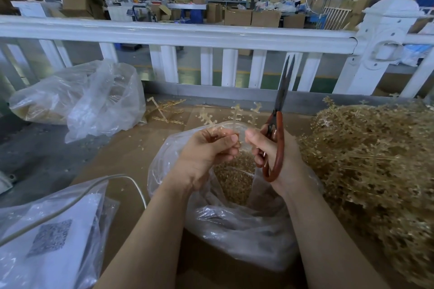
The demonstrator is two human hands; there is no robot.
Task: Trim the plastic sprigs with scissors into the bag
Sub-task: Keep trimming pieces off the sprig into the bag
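Left hand: the left hand (206,148) is curled, and a cluster of pale plastic sprigs (234,116) is pinched between its thumb and fingers, just above the bag's mouth.
Right hand: the right hand (273,155) is wrapped round the red handles of the scissors (278,124); its thumb is stretched toward the left hand, near the sprigs' stems.
Scissors: held upright, blades pointed away and parted slightly at the tips; no sprig is seen between them.
Sprigs: three small branched tips are seen standing up above the fingers; the lower stems are hidden by the hands, so the exact grip cannot be made out.
Bag: a clear plastic bag (234,225) is set open directly below both hands, with tan trimmed pieces (234,180) heaped inside.
Pile: a large heap of untrimmed sprigs (373,166) is stacked to the right.
Surroundings: another clear bag (94,98) is placed at the far left, before a white railing (178,34).
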